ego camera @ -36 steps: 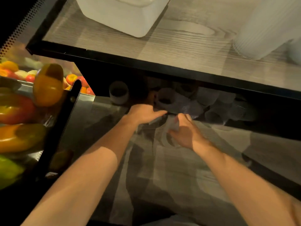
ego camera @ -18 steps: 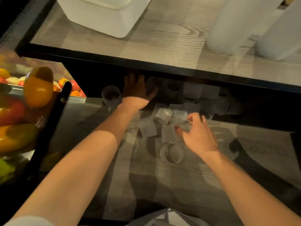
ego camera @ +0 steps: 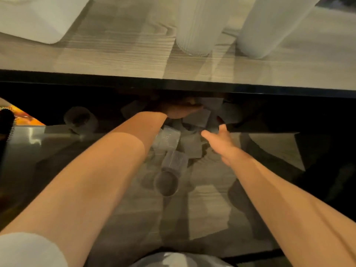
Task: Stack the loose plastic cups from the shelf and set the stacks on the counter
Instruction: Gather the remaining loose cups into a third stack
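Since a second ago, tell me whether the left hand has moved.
Yes. The left hand has gone farther back, away from the person, under the black edge of the counter, into the dark among the loose cups.

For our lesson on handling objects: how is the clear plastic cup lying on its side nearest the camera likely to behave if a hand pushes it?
The clear cup lies on its side on smooth wood, so it will probably roll, curving if it tapers. Its thin see-through wall suggests it is light and would skid easily. It may flex or dent under a hard squeeze.
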Available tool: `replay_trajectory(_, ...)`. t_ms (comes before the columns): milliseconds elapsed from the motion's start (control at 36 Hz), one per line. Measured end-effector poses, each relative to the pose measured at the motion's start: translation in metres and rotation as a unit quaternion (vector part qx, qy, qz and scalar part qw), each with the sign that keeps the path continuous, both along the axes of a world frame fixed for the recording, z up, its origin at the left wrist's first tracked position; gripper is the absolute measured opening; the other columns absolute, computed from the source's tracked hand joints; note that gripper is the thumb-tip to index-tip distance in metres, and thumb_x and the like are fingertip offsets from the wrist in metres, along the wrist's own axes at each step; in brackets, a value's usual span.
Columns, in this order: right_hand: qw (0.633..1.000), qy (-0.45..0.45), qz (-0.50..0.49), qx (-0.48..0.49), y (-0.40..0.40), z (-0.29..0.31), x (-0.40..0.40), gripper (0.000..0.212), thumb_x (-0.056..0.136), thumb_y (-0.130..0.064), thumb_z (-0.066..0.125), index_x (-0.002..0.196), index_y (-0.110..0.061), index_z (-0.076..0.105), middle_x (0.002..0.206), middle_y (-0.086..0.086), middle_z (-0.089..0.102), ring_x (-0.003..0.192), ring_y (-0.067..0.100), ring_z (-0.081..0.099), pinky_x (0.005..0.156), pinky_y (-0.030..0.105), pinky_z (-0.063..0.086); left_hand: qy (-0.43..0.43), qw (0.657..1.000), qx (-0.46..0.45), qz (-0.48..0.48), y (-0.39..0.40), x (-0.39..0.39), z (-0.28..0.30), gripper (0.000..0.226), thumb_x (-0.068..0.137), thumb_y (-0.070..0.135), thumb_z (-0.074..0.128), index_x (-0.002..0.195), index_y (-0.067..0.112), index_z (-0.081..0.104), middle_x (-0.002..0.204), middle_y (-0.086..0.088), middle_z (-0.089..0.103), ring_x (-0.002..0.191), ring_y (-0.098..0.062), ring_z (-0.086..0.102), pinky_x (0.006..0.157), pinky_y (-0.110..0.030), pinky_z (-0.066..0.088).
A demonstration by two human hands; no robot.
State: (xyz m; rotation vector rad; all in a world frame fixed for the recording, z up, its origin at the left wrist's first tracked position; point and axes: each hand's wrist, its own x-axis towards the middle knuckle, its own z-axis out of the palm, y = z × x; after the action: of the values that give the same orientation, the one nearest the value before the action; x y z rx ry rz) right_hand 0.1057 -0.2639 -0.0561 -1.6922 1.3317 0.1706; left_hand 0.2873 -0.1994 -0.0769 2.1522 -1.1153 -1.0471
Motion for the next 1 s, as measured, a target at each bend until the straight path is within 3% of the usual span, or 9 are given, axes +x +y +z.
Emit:
replay_trajectory(111,0.999,-0.025,0.005,0.042,0.001,-0.009,-0.014,0.085,0.077,-0.042,0.071,0.150,-0.029,0.029,0.147,0.003,0.045,0.126,0.027,0.050,0.099,0.047,0.050,-0.036,0.999,0.019,0.002,0.020,-0.025,0.010,0.078,0.074,0.089,0.038,0.127,0.035,0.058,0.132,0.006,0.052,0.123,-0.018,0.050,0.105,-0.033,0.039)
replay_trajectory(194,0.998,-0.048,0.009,0.037,0.006,-0.012,-0.027,0.081,0.082,-0.028,0.073,0.150,-0.034,0.029,0.145,0.004,0.044,0.126,0.026,0.050,0.100,0.047,0.051,-0.016,0.998,0.062,-0.022,0.034,-0.041,0.015,0.076,0.089,0.076,0.037,0.142,0.023,0.051,0.145,0.003,0.046,0.138,-0.021,0.041,0.112,-0.030,0.029)
replay_trajectory(250,0.998,-0.050,0.021,0.036,0.011,-0.014,-0.037,0.075,0.079,-0.027,0.073,0.142,-0.041,0.035,0.136,0.005,0.052,0.118,0.024,0.056,0.096,0.049,0.054,-0.041,0.996,0.072,-0.031,0.044,-0.051,0.016,0.073,0.092,0.072,0.039,0.141,0.019,0.051,0.136,0.004,0.053,0.129,-0.015,0.047,0.101,-0.025,0.033)
replay_trajectory(444,0.995,-0.022,0.079,0.051,0.022,-0.013,-0.072,0.086,0.085,-0.029,0.071,0.155,-0.042,0.021,0.135,-0.011,0.043,0.129,0.019,0.049,0.099,0.037,0.048,-0.137,0.989,0.031,-0.049,0.078,-0.080,0.012,0.091,0.064,0.091,0.041,0.135,0.034,0.049,0.126,0.003,0.064,0.122,-0.020,0.055,0.107,-0.042,0.035)
replay_trajectory(528,0.995,0.000,0.095,0.010,0.024,-0.008,-0.080,0.091,0.082,-0.034,0.068,0.156,-0.043,0.017,0.158,-0.002,0.034,0.139,0.026,0.041,0.111,0.045,0.041,-0.135,0.991,-0.015,-0.002,0.090,-0.090,0.009,0.080,0.073,0.083,0.051,0.133,0.030,0.051,0.120,0.005,0.064,0.117,-0.019,0.054,0.110,-0.038,0.034)
replay_trajectory(667,0.983,-0.064,0.158,-0.071,0.028,0.016,-0.081,0.089,0.084,-0.025,0.073,0.155,-0.042,0.021,0.164,-0.001,0.015,0.151,0.024,0.015,0.119,0.045,0.026,-0.147,0.984,-0.077,0.058,0.103,-0.099,0.008,0.080,0.074,0.080,0.053,0.136,0.029,0.048,0.126,0.007,0.062,0.123,-0.018,0.051,0.109,-0.041,0.036)
replay_trajectory(806,0.953,-0.179,0.242,-0.020,0.039,0.043,-0.078,0.096,0.079,-0.043,0.082,0.155,-0.044,0.023,0.157,-0.008,0.031,0.144,0.003,0.024,0.110,0.028,0.028,-0.061,0.983,-0.147,0.095,0.106,-0.120,0.033,0.070,0.080,0.051,0.074,0.138,0.026,0.046,0.125,0.009,0.061,0.119,-0.013,0.052,0.104,-0.034,0.040)
replay_trajectory(917,0.947,-0.192,0.257,-0.034,0.051,0.052,-0.073,0.076,0.087,-0.039,0.075,0.153,-0.033,0.036,0.154,-0.006,0.039,0.141,0.006,0.032,0.102,0.022,0.028,0.028,0.973,-0.186,0.134,0.123,-0.132,0.045,0.047,0.097,0.034,0.059,0.140,0.022,0.045,0.132,0.002,0.058,0.115,-0.007,0.055,0.096,-0.025,0.045)
replay_trajectory(1000,0.955,-0.190,0.222,-0.040,0.060,0.048,-0.076,0.071,0.088,-0.041,0.073,0.151,-0.032,0.040,0.153,-0.008,0.042,0.141,0.009,0.036,0.103,0.023,0.030,-0.050,0.946,-0.160,0.276,0.150,-0.133,0.030,0.050,0.095,0.048,0.054,0.136,0.021,0.047,0.131,0.003,0.054,0.119,-0.012,0.052,0.104,-0.036,0.046)
